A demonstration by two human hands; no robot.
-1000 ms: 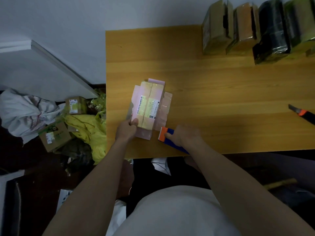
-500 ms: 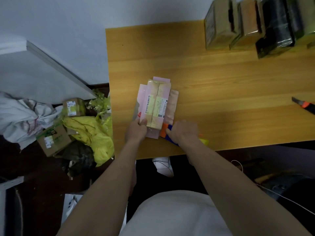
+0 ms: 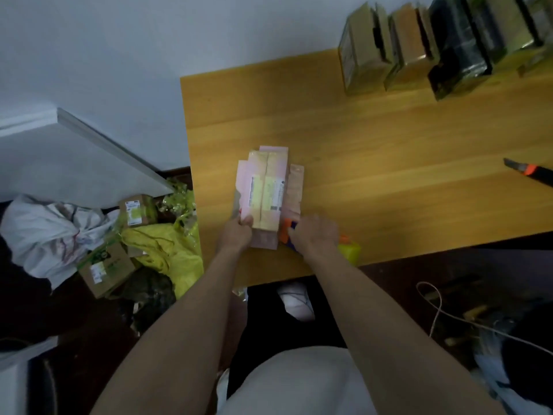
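Observation:
A long pink cardboard parcel (image 3: 266, 193) with a shipping label lies flat on the wooden table (image 3: 374, 163), its flaps spread at the sides. My left hand (image 3: 236, 235) grips the parcel's near left corner. My right hand (image 3: 314, 236) sits just right of the parcel's near end and holds an orange, blue and yellow tool (image 3: 287, 232); its orange tip touches the parcel, and a yellow end (image 3: 350, 250) sticks out past my wrist.
Several wrapped boxes (image 3: 419, 55) stand in a row at the table's far right. A utility knife (image 3: 529, 172) with an orange slider lies at the right edge. On the floor to the left lie small cardboard boxes (image 3: 104, 271), yellow bags (image 3: 167, 250) and white cloth (image 3: 51, 229).
My right hand with the tool moved in from the near edge to the parcel's near right corner. The view shifted slightly. My left hand kept its hold.

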